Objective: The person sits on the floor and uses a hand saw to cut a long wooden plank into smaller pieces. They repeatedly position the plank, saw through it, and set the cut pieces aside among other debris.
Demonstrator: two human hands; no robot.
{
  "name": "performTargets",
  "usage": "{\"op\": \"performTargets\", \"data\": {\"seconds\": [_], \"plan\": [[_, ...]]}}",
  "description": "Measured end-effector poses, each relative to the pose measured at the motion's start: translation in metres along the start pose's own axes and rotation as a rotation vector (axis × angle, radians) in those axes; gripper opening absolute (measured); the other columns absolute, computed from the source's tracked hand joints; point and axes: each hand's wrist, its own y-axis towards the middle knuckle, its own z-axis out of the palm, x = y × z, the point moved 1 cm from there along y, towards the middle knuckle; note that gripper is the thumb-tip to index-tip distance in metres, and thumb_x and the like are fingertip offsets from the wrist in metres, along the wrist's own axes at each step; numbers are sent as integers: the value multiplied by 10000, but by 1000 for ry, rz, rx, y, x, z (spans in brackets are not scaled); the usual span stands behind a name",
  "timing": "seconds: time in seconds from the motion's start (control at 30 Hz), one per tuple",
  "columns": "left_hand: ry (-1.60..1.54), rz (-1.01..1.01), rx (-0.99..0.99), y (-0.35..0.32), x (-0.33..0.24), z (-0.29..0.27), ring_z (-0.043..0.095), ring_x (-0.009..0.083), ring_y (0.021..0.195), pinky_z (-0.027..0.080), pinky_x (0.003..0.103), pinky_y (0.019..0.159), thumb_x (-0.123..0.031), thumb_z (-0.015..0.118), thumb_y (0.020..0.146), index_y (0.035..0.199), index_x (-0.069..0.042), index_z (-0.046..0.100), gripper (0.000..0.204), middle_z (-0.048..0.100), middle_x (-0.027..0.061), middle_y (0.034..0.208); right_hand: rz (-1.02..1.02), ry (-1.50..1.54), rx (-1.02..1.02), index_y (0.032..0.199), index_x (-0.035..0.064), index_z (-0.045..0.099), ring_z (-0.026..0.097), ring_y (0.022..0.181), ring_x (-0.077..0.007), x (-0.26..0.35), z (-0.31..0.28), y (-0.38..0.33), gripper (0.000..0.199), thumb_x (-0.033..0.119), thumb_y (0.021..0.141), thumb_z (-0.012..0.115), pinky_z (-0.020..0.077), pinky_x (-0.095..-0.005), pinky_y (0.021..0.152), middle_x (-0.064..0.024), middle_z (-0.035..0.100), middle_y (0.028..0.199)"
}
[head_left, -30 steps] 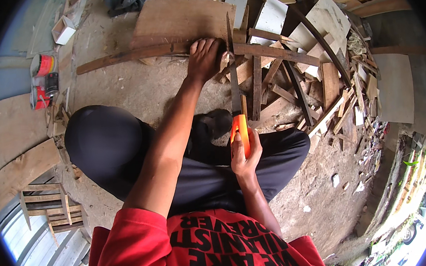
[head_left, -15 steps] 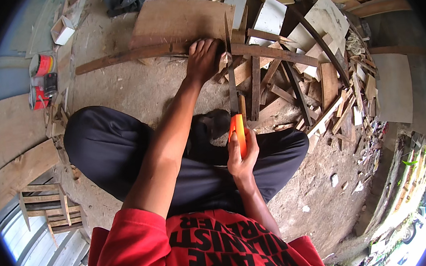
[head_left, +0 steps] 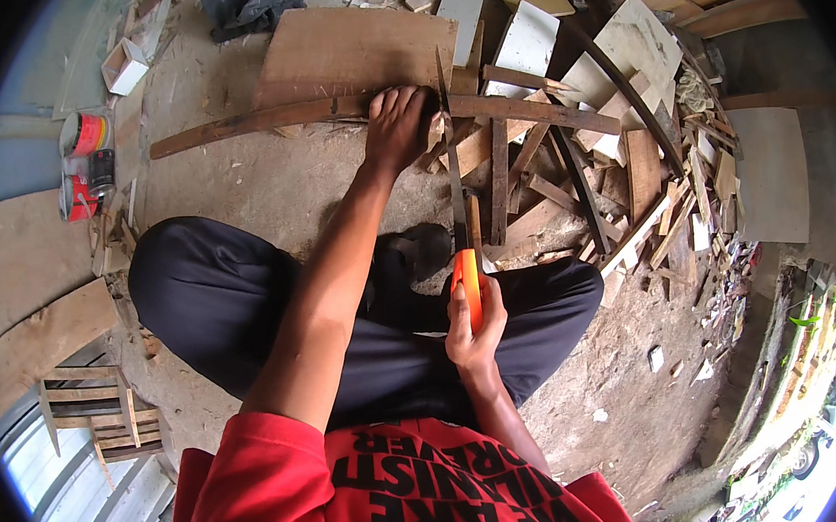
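Observation:
A long dark wooden strip [head_left: 260, 122] lies across the floor in front of my crossed legs. My left hand [head_left: 398, 125] grips it near its middle, knuckles up, the fingers wrapped over it. Closed around the orange handle of a hand saw [head_left: 454, 175] is my right hand [head_left: 476, 327], close to my lap. The blade points away from me and crosses the strip just right of my left hand. Whether the teeth have cut into the wood cannot be made out.
A brown board [head_left: 353, 55] lies beyond the strip. Wood offcuts [head_left: 646, 160] are heaped at the right, with white panels [head_left: 522, 42] behind. Paint cans [head_left: 84, 135] stand at the left, near a slatted wooden piece [head_left: 91, 404]. A black plastic bag [head_left: 255, 1] lies at the back.
My right hand has drawn the saw a little toward me, its handle now lower in view. My left hand keeps its hold on the strip; the whole view has shifted slightly.

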Motion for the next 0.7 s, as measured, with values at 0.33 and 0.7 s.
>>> {"op": "performTargets", "data": {"seconds": [0.33,0.7], "plan": [[0,13,-5,-2,-3,-1,548,265,1065,346,431,968,-263,610,916,1183,-95,563,318,591,70,1073,21,3,-3,1018,-39,548,581,564,-125,0,3,-2,208,156,959,587,451,-267,530,-85,595,675],[28,-13,65,-1,1,4,533,267,1088,322,433,1007,-239,604,920,1191,-122,552,300,580,69,1105,26,36,3,1012,-48,542,558,564,-112,3,4,3,196,135,958,584,436,-266,524,-78,575,664]]}}
